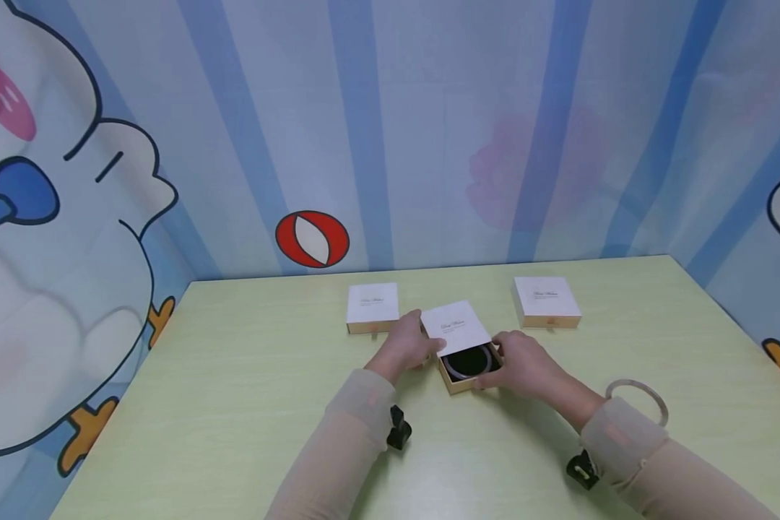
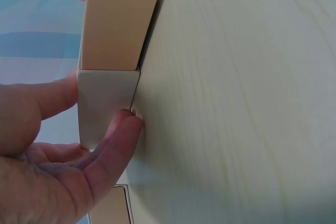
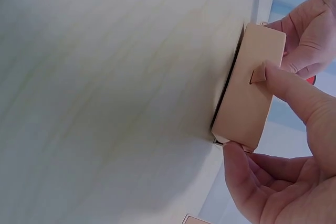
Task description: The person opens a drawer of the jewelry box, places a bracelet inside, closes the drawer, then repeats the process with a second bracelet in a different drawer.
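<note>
In the head view a small drawer-style gift box sits mid-table with its white lid sleeve (image 1: pixel 456 326) partly off the tan drawer (image 1: pixel 460 386). Inside the drawer, a pale greyish bangle (image 1: pixel 448 367) lies on black lining. My left hand (image 1: pixel 406 341) grips the sleeve at its left side, thumb on top; the left wrist view shows fingers beneath the white end. My right hand (image 1: pixel 523 365) holds the drawer at its right side. In the right wrist view its thumb is at the pull tab (image 3: pixel 259 73) on the drawer front, with other fingers at the drawer's corner.
Two similar closed boxes stand farther back, a left box (image 1: pixel 373 303) and a right box (image 1: pixel 547 297). A pale bangle (image 1: pixel 656 396) shows beside my right sleeve, partly hidden by it. A patterned curtain (image 1: pixel 416 144) hangs behind the light table (image 1: pixel 266 375).
</note>
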Tool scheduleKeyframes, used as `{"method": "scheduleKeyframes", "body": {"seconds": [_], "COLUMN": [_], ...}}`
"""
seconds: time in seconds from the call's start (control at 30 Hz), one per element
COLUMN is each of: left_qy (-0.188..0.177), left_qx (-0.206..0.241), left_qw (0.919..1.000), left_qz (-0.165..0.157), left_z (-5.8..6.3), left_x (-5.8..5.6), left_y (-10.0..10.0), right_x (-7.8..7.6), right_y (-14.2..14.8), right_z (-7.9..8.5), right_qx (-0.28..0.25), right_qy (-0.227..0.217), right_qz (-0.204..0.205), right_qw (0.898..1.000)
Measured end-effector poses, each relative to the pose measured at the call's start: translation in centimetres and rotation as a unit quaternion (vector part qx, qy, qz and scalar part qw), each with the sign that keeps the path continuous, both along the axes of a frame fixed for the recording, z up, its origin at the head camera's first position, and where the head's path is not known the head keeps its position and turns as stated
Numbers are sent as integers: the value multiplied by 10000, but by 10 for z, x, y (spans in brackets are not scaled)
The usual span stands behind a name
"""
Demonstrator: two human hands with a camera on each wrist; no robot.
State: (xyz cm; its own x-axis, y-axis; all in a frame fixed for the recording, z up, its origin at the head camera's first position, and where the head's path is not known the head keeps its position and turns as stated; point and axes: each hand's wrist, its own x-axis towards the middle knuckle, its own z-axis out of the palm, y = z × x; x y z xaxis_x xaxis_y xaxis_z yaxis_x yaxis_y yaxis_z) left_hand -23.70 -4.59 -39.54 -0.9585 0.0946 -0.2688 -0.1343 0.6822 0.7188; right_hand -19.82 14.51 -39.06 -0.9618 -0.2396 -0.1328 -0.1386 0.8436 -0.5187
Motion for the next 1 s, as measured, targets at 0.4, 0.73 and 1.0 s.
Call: {"method": "scheduleKeyframes", "body": {"seconds": [0.4,0.73,1.0], "left_qy": [135,106,45], "left_qx": [39,-30,64], "left_qw": [9999,9999,9999], "left_qz": [-8,-26,-82], "left_z": [0,2,0], "left_x": [1,2,0], "left_y": [0,0,0], "right_x": [-1,-1,-2], "right_y": [-2,-5,-7], "right_z": [0,-1,1], "right_qx": [104,52,243], "right_qy": [138,379,518], "right_qz": [-67,-40,38], "right_qw": [9998,9993,9984]}}
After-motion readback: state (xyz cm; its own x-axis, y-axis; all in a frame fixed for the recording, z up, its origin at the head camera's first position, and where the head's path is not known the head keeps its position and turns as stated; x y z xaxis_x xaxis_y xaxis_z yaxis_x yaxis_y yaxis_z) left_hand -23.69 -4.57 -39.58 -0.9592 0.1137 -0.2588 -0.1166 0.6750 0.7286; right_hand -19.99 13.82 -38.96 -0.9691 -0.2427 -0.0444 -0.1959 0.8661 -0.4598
